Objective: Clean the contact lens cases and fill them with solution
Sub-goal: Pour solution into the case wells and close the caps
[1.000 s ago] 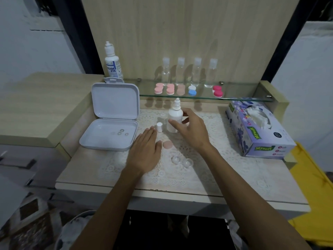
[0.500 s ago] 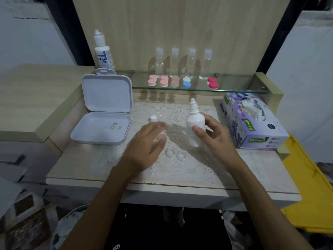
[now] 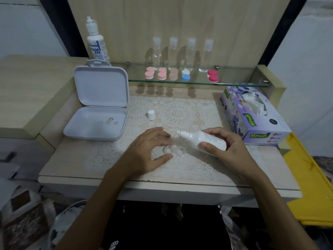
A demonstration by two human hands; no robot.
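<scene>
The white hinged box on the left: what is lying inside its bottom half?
Inside the open white box, three small ring-shaped pieces lie close together near the right side of the tray. What they are is too small to tell. Nothing covers the tray; its raised lid holds nothing.
</scene>
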